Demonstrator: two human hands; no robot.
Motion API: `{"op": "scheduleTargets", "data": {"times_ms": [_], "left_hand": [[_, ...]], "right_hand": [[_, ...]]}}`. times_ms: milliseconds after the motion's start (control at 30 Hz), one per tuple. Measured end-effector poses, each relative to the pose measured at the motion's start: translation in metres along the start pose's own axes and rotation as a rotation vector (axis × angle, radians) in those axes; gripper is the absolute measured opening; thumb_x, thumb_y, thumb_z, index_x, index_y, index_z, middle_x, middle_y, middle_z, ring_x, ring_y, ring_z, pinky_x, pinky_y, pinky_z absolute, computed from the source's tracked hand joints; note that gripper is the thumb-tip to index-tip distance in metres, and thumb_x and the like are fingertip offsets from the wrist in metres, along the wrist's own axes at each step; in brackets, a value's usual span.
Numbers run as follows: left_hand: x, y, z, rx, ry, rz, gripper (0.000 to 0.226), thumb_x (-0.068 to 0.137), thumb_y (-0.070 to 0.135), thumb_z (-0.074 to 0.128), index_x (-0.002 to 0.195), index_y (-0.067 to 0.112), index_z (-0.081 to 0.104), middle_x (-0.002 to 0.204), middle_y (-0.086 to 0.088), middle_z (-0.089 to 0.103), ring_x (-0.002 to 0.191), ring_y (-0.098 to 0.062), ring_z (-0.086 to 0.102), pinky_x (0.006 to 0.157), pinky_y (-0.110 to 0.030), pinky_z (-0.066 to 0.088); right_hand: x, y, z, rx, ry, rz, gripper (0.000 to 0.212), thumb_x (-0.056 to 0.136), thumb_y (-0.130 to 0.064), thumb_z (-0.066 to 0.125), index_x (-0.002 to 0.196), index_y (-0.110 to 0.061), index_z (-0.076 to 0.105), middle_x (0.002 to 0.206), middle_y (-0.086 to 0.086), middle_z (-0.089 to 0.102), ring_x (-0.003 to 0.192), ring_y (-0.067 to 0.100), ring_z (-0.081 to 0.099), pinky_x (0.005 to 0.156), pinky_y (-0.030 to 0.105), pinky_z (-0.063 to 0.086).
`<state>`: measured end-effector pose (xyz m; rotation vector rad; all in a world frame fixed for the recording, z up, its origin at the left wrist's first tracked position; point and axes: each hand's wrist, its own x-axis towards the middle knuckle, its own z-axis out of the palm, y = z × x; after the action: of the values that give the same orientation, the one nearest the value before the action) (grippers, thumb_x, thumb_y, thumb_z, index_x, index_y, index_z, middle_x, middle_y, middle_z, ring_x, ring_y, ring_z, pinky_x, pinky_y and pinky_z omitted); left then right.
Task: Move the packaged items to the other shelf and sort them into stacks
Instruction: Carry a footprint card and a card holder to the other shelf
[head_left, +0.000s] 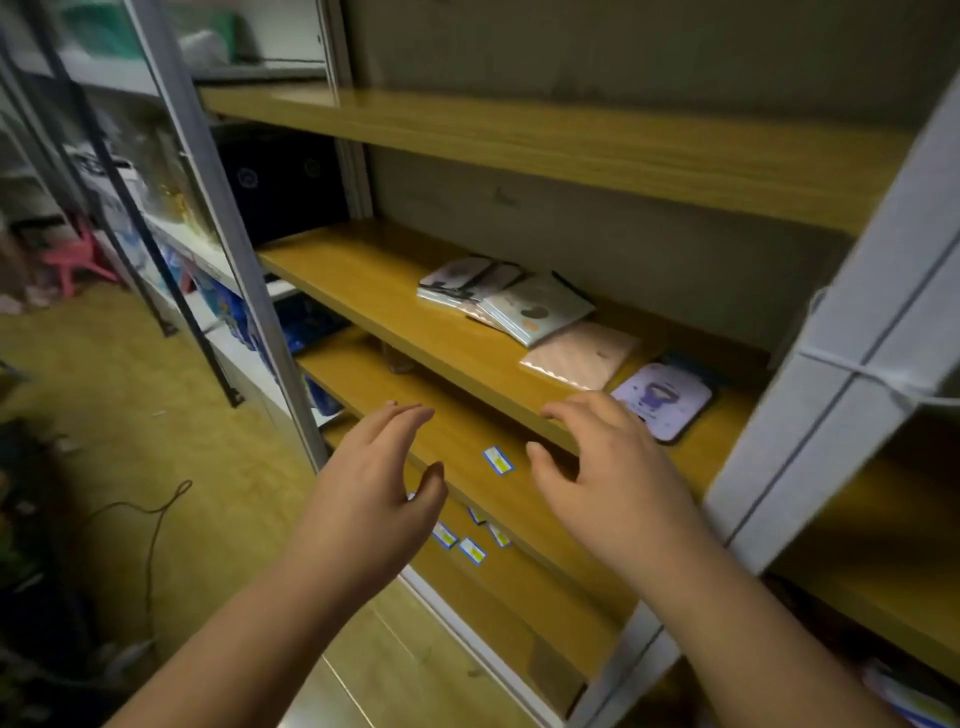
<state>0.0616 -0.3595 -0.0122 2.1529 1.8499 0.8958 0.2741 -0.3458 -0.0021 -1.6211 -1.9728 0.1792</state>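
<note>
Hands: my left hand and right hand hover open, holding nothing | packets lie on middle shelf beyond my right fingertips, purple packet nearest | shelf's left half bare

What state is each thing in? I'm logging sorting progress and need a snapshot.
left hand: open, holding nothing, in front of the shelves
right hand: open, empty, at the shelf edge
purple package: lying flat, apart
pink package: lying flat, apart
grey packages: overlapping loosely, not neatly stacked
blue labels: scattered on the lower shelf
</note>
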Motion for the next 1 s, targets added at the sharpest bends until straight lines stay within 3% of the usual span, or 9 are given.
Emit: {"op": "scheduleTargets", "data": {"times_ms": [133,267,367,433,533,667,767,867,1000], "left_hand": [[0.050,-0.032,-0.009,0.038,-0.054,-0.012,0.058,0.093,0.037,0.058,0.148,0.033,0.040,0.152,0.014,0.040,0.140,-0.003,0.032,0.112,-0.027,0.034],[0.102,-0.063,-0.020,0.039,-0.078,-0.054,0.058,0.091,0.043,0.057,0.145,0.041,0.038,0.139,0.025,0.037,0.105,0.002,0.050,0.078,-0.008,0.041],[0.134,-0.073,-0.013,0.002,-0.082,-0.056,0.060,0.086,0.048,0.053,0.145,0.038,0.041,0.139,0.022,0.041,0.107,0.000,0.052,0.092,-0.024,0.045],[0.154,-0.079,-0.002,-0.033,-0.098,-0.044,0.060,0.085,0.050,0.052,0.143,0.037,0.043,0.137,0.022,0.044,0.110,0.007,0.047,0.095,-0.027,0.041],[0.194,-0.093,0.015,-0.046,-0.149,0.000,0.054,0.089,0.049,0.053,0.141,0.037,0.048,0.142,0.016,0.049,0.126,-0.007,0.048,0.102,-0.037,0.046],[0.268,-0.128,0.034,-0.029,-0.210,0.037,0.043,0.096,0.048,0.050,0.138,0.035,0.052,0.140,0.004,0.056,0.108,-0.030,0.060,0.092,-0.048,0.052],[0.327,-0.146,0.056,0.018,-0.251,0.050,0.050,0.096,0.055,0.048,0.139,0.030,0.053,0.138,-0.007,0.057,0.112,-0.035,0.058,0.092,-0.046,0.051],[0.383,-0.153,0.082,0.113,-0.380,0.025,0.074,0.086,0.074,0.041,0.137,0.022,0.054,0.135,-0.019,0.057,0.123,-0.040,0.052,0.096,-0.044,0.045],[0.415,-0.158,0.105,0.059,-0.425,0.029,0.079,0.077,0.079,0.052,0.123,0.016,0.059,0.124,-0.020,0.064,0.112,-0.040,0.060,0.079,-0.037,0.045]], "right_hand": [[0.053,-0.004,0.025,0.042,-0.001,0.005,0.042,0.092,-0.045,0.055,0.130,-0.027,0.058,0.132,-0.007,0.049,0.119,0.013,0.048,0.096,0.031,0.046],[0.101,-0.008,0.042,0.063,-0.012,0.038,0.044,0.091,-0.048,0.051,0.130,-0.029,0.057,0.130,-0.008,0.048,0.118,0.015,0.048,0.096,0.036,0.047],[0.126,-0.011,0.054,0.039,-0.023,0.076,0.044,0.091,-0.046,0.053,0.130,-0.026,0.057,0.132,-0.006,0.049,0.118,0.018,0.050,0.097,0.037,0.045],[0.135,-0.013,0.061,0.023,-0.043,0.092,0.043,0.090,-0.046,0.053,0.129,-0.027,0.057,0.132,-0.006,0.049,0.117,0.017,0.050,0.096,0.035,0.045],[0.146,-0.010,0.072,-0.005,-0.051,0.134,0.042,0.090,-0.048,0.052,0.127,-0.029,0.058,0.131,-0.007,0.048,0.117,0.015,0.051,0.095,0.034,0.045],[0.167,-0.014,0.083,-0.060,-0.029,0.196,0.044,0.091,-0.048,0.051,0.131,-0.030,0.055,0.132,-0.008,0.047,0.120,0.014,0.047,0.100,0.034,0.044],[0.184,-0.026,0.091,-0.114,0.011,0.241,0.043,0.090,-0.049,0.048,0.129,-0.031,0.054,0.128,-0.009,0.049,0.117,0.013,0.047,0.097,0.033,0.043],[0.205,-0.042,0.105,-0.142,0.070,0.309,0.044,0.087,-0.049,0.048,0.125,-0.030,0.057,0.125,-0.008,0.052,0.114,0.015,0.051,0.096,0.035,0.047],[0.225,-0.055,0.123,-0.194,0.096,0.364,0.044,0.087,-0.047,0.053,0.127,-0.029,0.059,0.123,-0.007,0.055,0.114,0.016,0.052,0.096,0.033,0.046]]}}
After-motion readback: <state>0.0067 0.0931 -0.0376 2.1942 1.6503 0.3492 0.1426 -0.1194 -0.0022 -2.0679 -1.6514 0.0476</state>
